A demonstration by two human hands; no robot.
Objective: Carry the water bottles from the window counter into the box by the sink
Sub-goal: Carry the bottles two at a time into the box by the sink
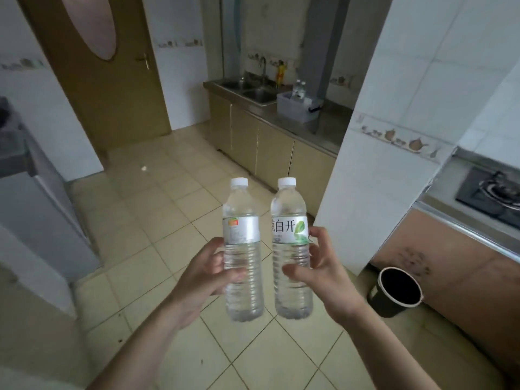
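A person stood on a tiled kitchen floor (180,209) holding two clear water bottles upright, side by side and a little apart, at the 6 o'clock centre of the view. The left hand (205,273) wrapped its fingers and thumb round the ribbed waist of the left bottle (242,249), which wore a silver label and a white cap. The right hand (318,266) gripped the right bottle (291,246) the same way, thumb across the front and fingertips at the edge of its white label with a green leaf. Far off at 12 o'clock, a steel counter (329,122) carried a double sink (253,92) with a tall faucet (263,64), and just beside the sink at its 3 o'clock sat a pale box (294,109) with two more bottles (298,90) standing in it. A yellow bottle (280,73) stood behind the sink. A white-tiled pillar (394,136) rose at 2 o'clock, hiding the counter's right end. At 3 o'clock a gas stove (492,192) lay on a second counter, and a dark bin (398,291) stood on the floor at 4 o'clock, near the right hand. A brown door (107,88) with an oval pane filled 11 o'clock; a grey appliance (36,215) stood at 9 o'clock.
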